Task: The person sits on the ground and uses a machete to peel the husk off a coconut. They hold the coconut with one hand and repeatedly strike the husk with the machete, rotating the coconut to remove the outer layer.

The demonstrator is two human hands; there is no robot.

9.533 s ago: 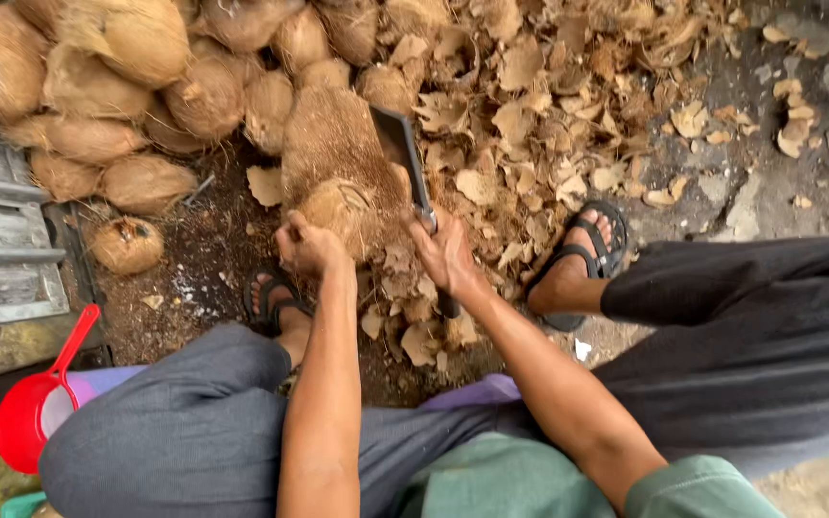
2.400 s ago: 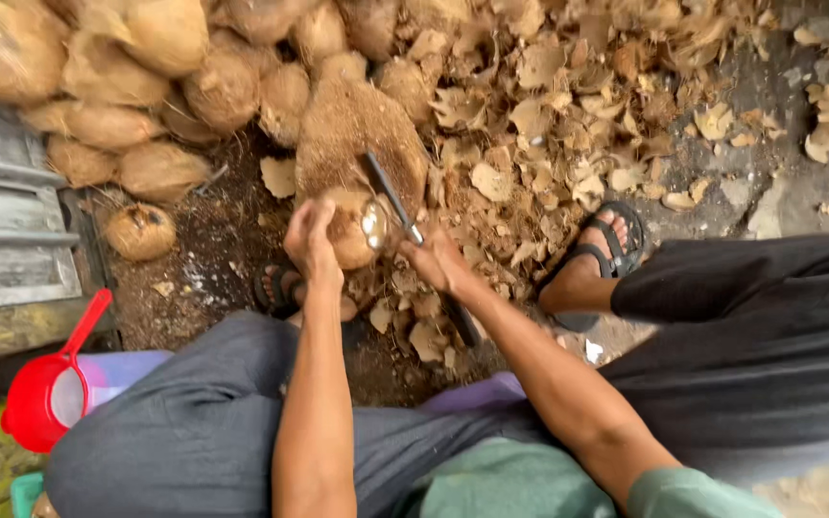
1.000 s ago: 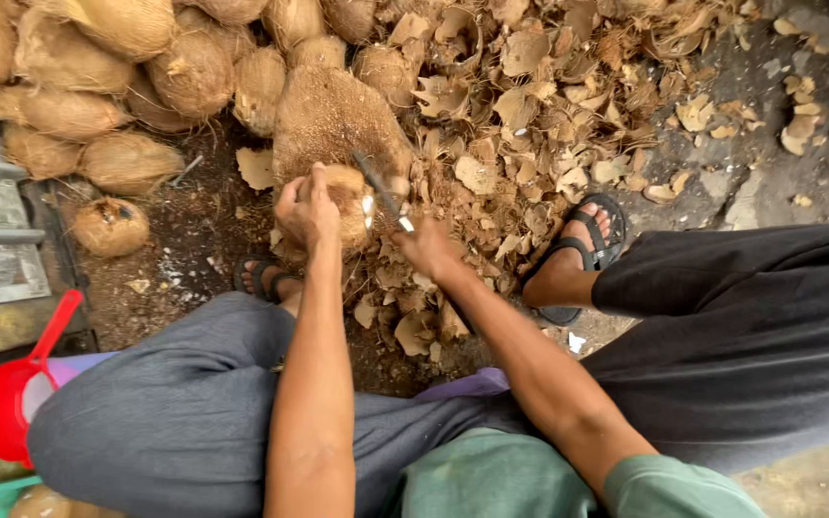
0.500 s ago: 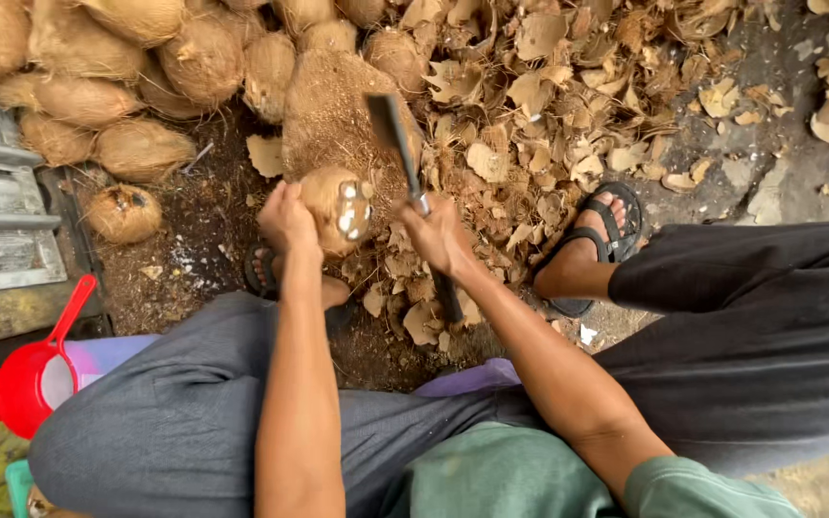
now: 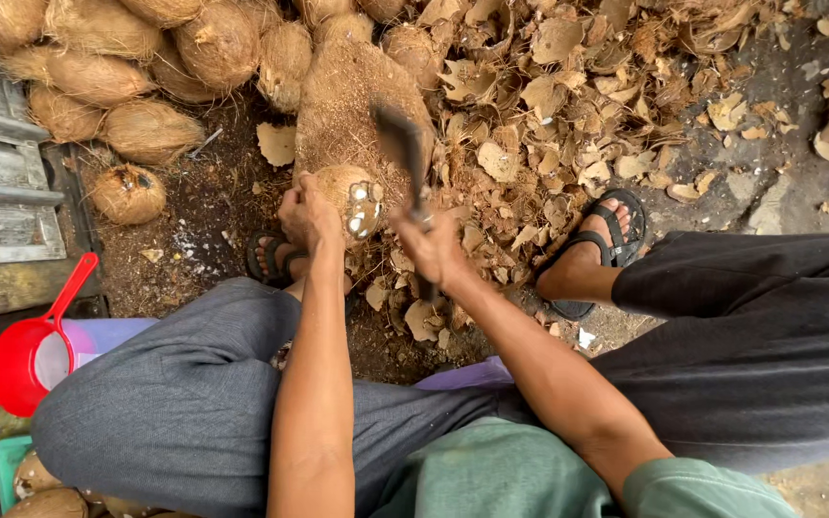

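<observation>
Blade [image 5: 403,144] now raised, blurred, above coconut [image 5: 349,197]. Right hand [image 5: 431,247] fingers wrapped round handle. Left hand [image 5: 307,211] fingers clasp coconut on husk mound [image 5: 343,96]. Husk chips [image 5: 549,105] crowd right; whole coconuts [image 5: 146,129] hem far left.

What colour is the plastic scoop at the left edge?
The scoop is red, handle included; the head view shows it best.
</observation>
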